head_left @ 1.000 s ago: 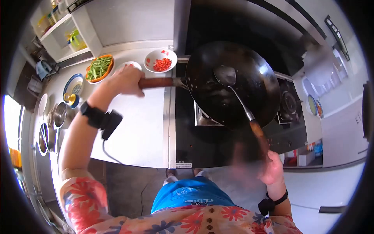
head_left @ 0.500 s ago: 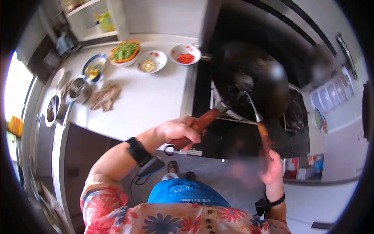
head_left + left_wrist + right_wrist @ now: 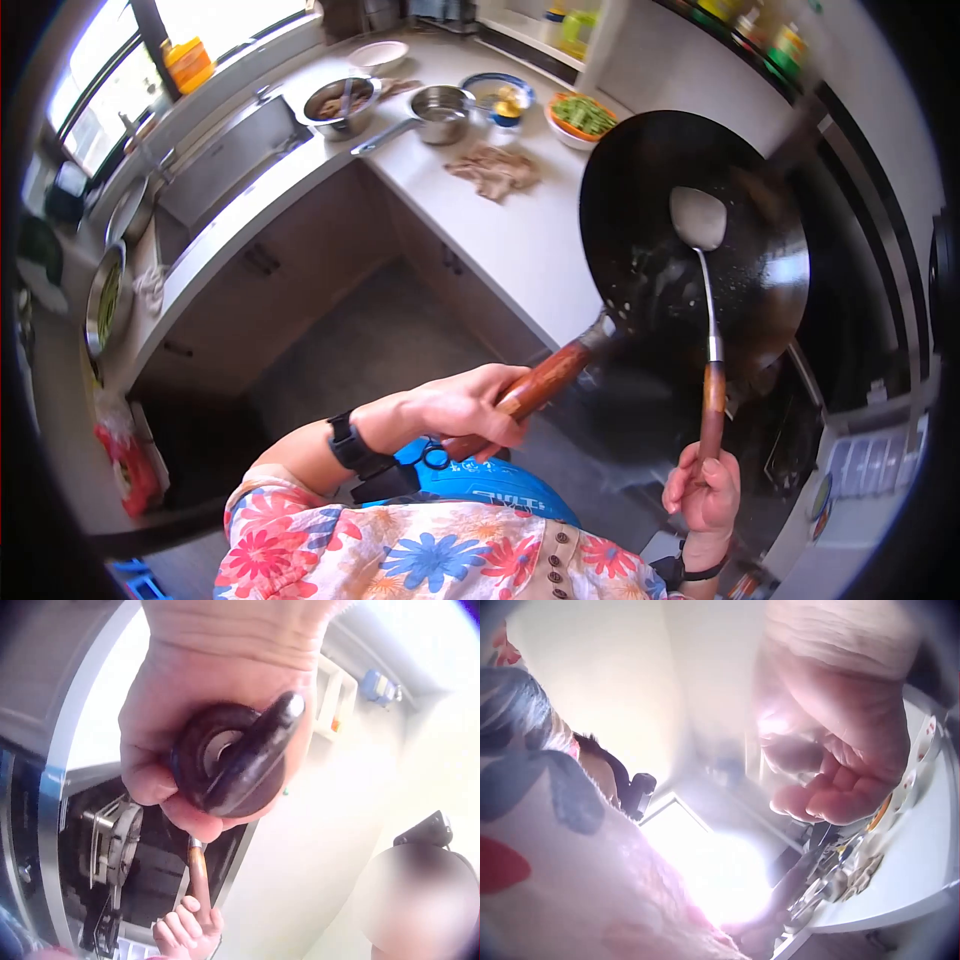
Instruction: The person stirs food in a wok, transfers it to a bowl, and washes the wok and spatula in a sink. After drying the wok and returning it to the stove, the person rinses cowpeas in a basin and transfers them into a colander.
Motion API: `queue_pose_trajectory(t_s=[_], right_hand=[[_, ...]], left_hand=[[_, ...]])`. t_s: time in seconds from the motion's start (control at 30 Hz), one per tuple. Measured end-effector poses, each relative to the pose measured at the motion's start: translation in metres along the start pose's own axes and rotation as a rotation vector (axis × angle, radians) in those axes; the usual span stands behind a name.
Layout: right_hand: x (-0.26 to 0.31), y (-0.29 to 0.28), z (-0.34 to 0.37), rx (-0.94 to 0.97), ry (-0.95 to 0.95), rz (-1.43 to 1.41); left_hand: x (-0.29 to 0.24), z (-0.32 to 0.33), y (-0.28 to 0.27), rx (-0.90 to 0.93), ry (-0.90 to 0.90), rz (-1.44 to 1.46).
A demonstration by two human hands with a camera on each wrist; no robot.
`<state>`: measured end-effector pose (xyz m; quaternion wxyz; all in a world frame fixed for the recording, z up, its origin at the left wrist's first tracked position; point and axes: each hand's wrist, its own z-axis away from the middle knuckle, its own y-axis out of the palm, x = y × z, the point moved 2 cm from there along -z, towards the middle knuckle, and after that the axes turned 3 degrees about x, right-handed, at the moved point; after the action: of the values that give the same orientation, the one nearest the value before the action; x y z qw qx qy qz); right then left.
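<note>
My left hand [image 3: 462, 408] grips the brown wooden handle [image 3: 548, 382] of a dark wok [image 3: 632, 190], fingers curled round it. In the left wrist view, the handle's dark end with its hanging loop [image 3: 255, 761] pokes out of the fist. My right hand [image 3: 712, 492] holds the wooden handle of a metal wok spatula [image 3: 698, 217], whose blade lies over the wok's inside. The wok is tilted and overlaps the counter's edge in the head view; small wet specks show in it. The right wrist view shows curled fingers [image 3: 840, 791], with the spatula hidden.
On the white counter [image 3: 500, 260] are a crumpled brown cloth [image 3: 493, 172], a saucepan [image 3: 440, 115], a metal bowl [image 3: 341, 105] and a bowl of cut green vegetables [image 3: 584, 117]. A sink [image 3: 235, 150] lies at the left. A gas burner [image 3: 124, 840] shows uncovered in the left wrist view.
The left hand went from loosely at the wok handle to a firm grip and drew it toward the body. The wok has risen and swung left with the spatula, as the view turned left.
</note>
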<state>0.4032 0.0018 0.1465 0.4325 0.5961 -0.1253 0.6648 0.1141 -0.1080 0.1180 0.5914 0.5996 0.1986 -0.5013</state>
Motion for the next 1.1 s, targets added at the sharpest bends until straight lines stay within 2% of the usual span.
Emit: queue_pose_trajectory(t_s=[0.17,0.43,0.57,0.63,0.67,0.73,0.83,0.87,0.97,1.0,1.07,1.1], right_hand=[[-0.019,0.102,-0.060,0.301,0.159,0.053],[-0.091,0.324,-0.173,0.689,0.280,0.087],[-0.128,0.434,-0.229,0.733,0.350,0.003],[-0.148,0.476,-0.259,0.848,0.445,0.078],[-0.167,0.494,-0.272,0.800,0.758,-0.225],[-0.182,0.541,-0.290,0.864,0.810,-0.055],[-0.205,0.601,-0.318,1.151,0.761,0.254],[-0.205,0.618,-0.324,1.202,0.779,0.450],[-0.206,0.672,-0.359,1.571,0.732,0.987],[-0.201,0.692,-0.374,1.622,0.639,1.105],[-0.187,0.739,-0.416,1.606,0.276,1.150],[-0.182,0.765,-0.440,1.518,0.144,1.130]], left_hand=[[0.008,0.119,-0.050,-0.214,0.099,0.051],[0.002,0.330,-0.130,-0.563,0.314,0.170],[0.008,0.404,-0.169,-0.735,0.382,0.257],[0.011,0.430,-0.192,-0.819,0.418,0.291],[0.014,0.442,-0.204,-0.865,0.418,0.296],[0.019,0.463,-0.227,-0.921,0.457,0.350],[0.021,0.487,-0.259,-0.982,0.477,0.429],[0.020,0.491,-0.266,-0.993,0.489,0.458],[0.017,0.507,-0.294,-1.047,0.484,0.512],[0.018,0.509,-0.300,-1.051,0.480,0.556],[0.020,0.514,-0.312,-1.064,0.459,0.591],[0.021,0.516,-0.315,-1.066,0.471,0.609]])
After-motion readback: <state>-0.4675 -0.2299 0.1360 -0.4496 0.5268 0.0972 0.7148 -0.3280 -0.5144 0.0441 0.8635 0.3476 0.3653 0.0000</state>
